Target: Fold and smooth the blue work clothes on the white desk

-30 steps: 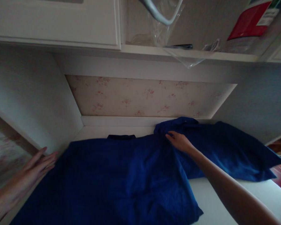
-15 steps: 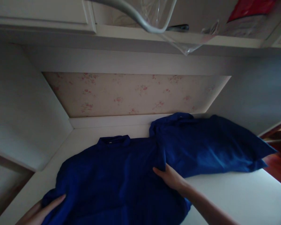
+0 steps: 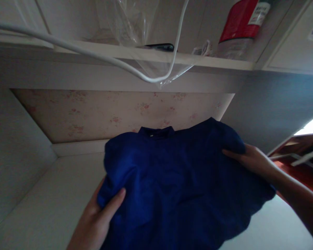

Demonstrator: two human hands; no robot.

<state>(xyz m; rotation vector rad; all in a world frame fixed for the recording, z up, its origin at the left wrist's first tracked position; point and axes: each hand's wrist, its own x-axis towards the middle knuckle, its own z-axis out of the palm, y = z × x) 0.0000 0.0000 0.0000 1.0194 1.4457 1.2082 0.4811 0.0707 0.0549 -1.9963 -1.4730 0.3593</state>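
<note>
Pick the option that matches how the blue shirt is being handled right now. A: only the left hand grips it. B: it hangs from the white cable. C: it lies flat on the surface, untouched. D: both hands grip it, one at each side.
D: the left hand pinches the blue shirt at its left edge, and the right hand holds its right edge.

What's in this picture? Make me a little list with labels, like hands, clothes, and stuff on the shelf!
Left hand: left hand grips the left edge of the blue shirt, thumb on top of the cloth.
Right hand: right hand holds the shirt's right edge.
Shirt: dark blue, collar toward the far wall, held up between both hands above the white surface.
Wall: floral wallpaper behind the shirt.
Shelf: shelf carries a clear plastic bag, a dark flat object and a red-labelled container.
Cable: a white cable hangs across the front.
</note>
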